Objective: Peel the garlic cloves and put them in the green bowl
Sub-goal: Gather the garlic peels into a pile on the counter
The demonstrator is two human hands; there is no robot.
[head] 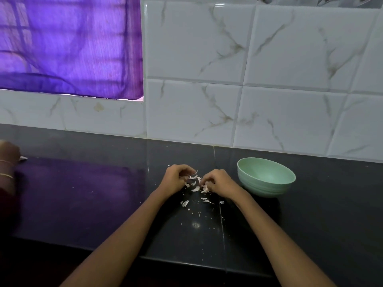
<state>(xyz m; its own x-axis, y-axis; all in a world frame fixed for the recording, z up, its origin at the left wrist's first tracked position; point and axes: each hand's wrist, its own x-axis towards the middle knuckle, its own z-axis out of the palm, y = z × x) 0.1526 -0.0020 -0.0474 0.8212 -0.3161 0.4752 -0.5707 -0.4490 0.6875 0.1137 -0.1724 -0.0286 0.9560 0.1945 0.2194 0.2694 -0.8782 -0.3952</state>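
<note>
A green bowl [266, 176] stands on the black counter to the right of my hands; no garlic shows in the part of its inside that I can see. My left hand [177, 179] and my right hand [219, 183] rest close together on the counter with curled fingers. Between them lies a small heap of garlic pieces and white papery skin [196, 184]. My right fingertips pinch garlic pieces at the heap's right side. My left fingertips pinch a bit of skin at its top. Which pieces are cloves is too small to tell.
Loose skin flakes [185, 203] and crumbs lie scattered on the black counter [103, 193] nearer to me. Another person's hand with bangles [8, 160] sits at the far left edge. A tiled wall runs behind, and a purple curtain hangs at the upper left.
</note>
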